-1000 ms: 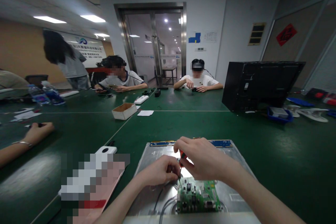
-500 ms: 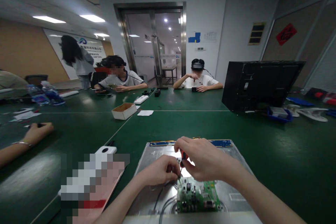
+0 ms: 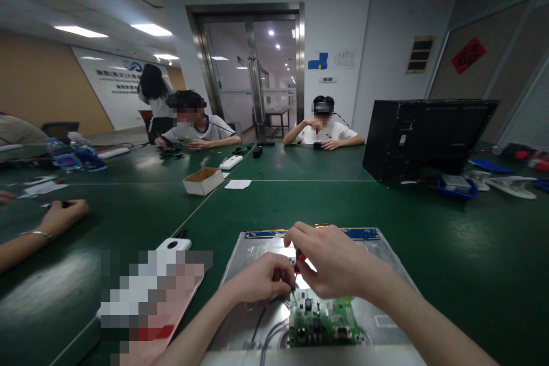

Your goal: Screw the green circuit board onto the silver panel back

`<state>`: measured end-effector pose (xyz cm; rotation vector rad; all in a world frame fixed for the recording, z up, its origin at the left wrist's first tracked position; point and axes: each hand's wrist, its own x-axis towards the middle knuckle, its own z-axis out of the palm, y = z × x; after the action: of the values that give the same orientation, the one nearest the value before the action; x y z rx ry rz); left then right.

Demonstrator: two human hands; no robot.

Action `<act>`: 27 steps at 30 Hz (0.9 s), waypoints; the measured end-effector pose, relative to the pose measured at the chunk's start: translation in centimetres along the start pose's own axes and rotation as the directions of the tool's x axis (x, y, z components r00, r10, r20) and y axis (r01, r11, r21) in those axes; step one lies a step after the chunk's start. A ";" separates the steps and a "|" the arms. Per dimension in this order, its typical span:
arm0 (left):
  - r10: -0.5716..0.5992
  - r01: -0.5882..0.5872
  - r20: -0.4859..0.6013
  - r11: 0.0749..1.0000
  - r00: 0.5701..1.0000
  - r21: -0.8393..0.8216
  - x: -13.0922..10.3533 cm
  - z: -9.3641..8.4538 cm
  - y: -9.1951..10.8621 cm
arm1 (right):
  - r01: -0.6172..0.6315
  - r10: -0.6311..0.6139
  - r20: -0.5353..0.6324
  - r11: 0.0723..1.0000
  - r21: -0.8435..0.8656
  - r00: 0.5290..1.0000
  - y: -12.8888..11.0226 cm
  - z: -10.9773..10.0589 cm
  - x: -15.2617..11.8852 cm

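Observation:
A green circuit board (image 3: 325, 320) lies on the silver metal back of a flat panel (image 3: 377, 280), which has a blue strip board (image 3: 362, 234) along its far edge. My right hand (image 3: 332, 260) is closed around the red and black handle of a screwdriver (image 3: 299, 262), its thin shaft pointing down to the board's upper left corner. Beside the shaft, my left hand (image 3: 270, 277) is pinched at that same corner; whatever its fingertips hold, if anything, is hidden. Grey cables (image 3: 273, 334) run over the panel to the left of the board.
To the left lie a white device and a pink sheet (image 3: 184, 297), partly blurred out. An open white box (image 3: 203, 182) and a paper slip (image 3: 237, 184) are further back. A black monitor (image 3: 429, 140) stands at right. Another person's hand (image 3: 68, 214) rests at far left; two people sit opposite.
My hands and the screwdriver stay almost in place, the right hand shifting only slightly. In the background, a standing person has moved to the right. Another hand appears at the left edge.

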<state>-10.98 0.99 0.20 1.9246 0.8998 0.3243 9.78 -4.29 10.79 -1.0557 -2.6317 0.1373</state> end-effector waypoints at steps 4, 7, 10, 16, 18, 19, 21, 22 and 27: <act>-0.009 0.009 0.003 1.000 1.000 -0.007 0.0 0.0 0.1 | -0.040 0.040 0.006 0.998 -0.058 0.999 0.0 0.2 0.3; -0.012 0.011 -0.005 1.000 1.000 -0.005 -0.1 0.0 0.4 | -0.088 0.089 0.003 0.992 -0.091 0.996 0.1 0.3 0.6; -0.009 0.010 -0.011 1.000 1.000 0.004 -0.2 0.0 0.6 | -0.102 0.104 0.011 0.989 -0.106 0.995 0.2 0.4 0.7; -0.007 0.007 -0.022 1.000 1.000 0.017 -0.1 0.0 0.5 | 0.007 -0.008 -0.028 0.999 -0.040 1.000 0.1 0.2 0.2; -0.011 0.012 -0.023 1.000 1.000 0.024 -0.1 0.0 0.4 | 0.042 -0.043 -0.019 0.999 -0.016 0.999 0.0 0.1 0.1; -0.013 0.014 -0.023 1.000 1.000 0.028 -0.1 0.0 0.3 | 0.050 -0.050 -0.015 0.999 -0.012 0.999 0.0 0.1 0.1; -0.017 0.018 -0.021 0.999 1.000 0.033 -0.1 0.0 0.3 | 0.041 -0.041 -0.012 0.999 -0.020 0.999 0.1 0.2 0.2; -0.017 0.018 -0.018 0.999 1.000 0.035 -0.2 0.0 0.4 | 0.027 -0.028 -0.012 0.999 -0.034 1.000 0.1 0.3 0.3; -0.014 0.015 -0.012 0.999 1.000 0.043 -0.2 -0.1 0.5 | -0.047 0.045 -0.022 0.994 -0.099 0.999 0.0 0.6 0.4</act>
<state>-10.93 0.73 0.69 1.9563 0.9344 0.3100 9.29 -4.00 10.37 -1.1443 -2.6218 0.0055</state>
